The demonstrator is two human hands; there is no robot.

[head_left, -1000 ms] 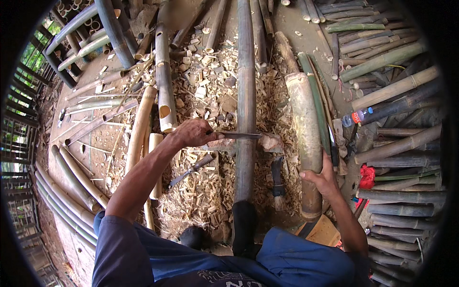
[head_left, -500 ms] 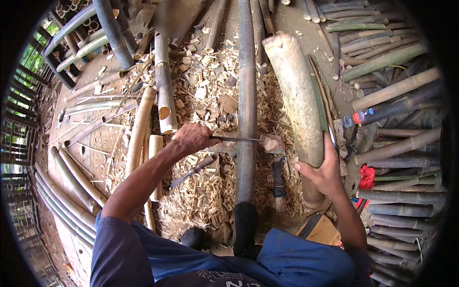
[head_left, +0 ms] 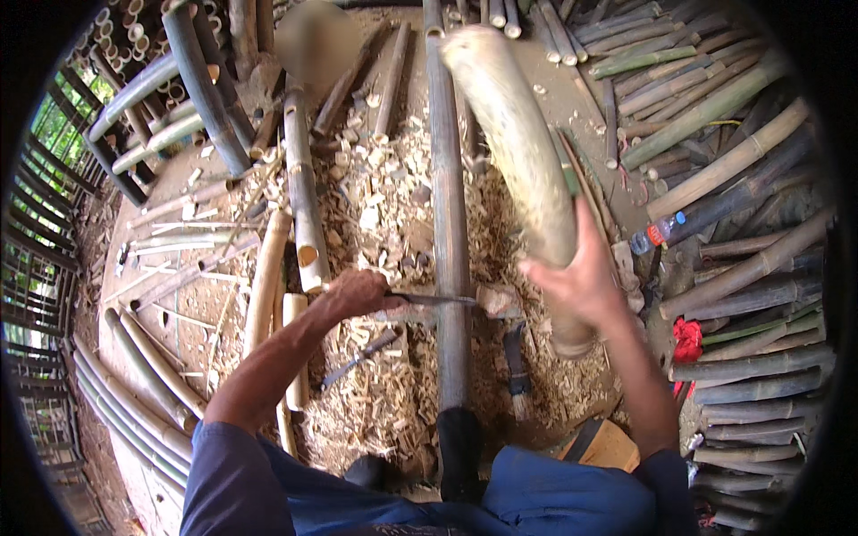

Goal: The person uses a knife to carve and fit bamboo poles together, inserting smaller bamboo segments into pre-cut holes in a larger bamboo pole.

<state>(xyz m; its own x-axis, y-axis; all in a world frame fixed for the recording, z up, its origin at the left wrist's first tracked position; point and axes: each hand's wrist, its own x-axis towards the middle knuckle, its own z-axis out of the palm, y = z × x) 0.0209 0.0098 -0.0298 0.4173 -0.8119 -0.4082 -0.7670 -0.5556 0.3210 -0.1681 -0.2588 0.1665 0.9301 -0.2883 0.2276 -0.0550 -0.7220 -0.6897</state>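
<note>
My left hand is closed round the handle of a knife, whose dark narrow blade lies crosswise over a long grey-green bamboo pole. The pole runs away from me, its near end at my dark-covered foot. My right hand, slightly blurred, grips a thick pale wooden club near its lower part. The club slants up and away, its broad top close to the pole. A stone-like block sits beside the pole at the blade's tip.
Wood chips cover the ground. A second knife and a dark-bladed tool lie on them. Bamboo lengths are stacked at right; others lie left. A plastic bottle and a red cloth rest by the stack.
My right hand has moved up and slightly left with the club, which now leans nearer the pole. My left hand still keeps the blade across the pole. The whole view has shifted a little.
</note>
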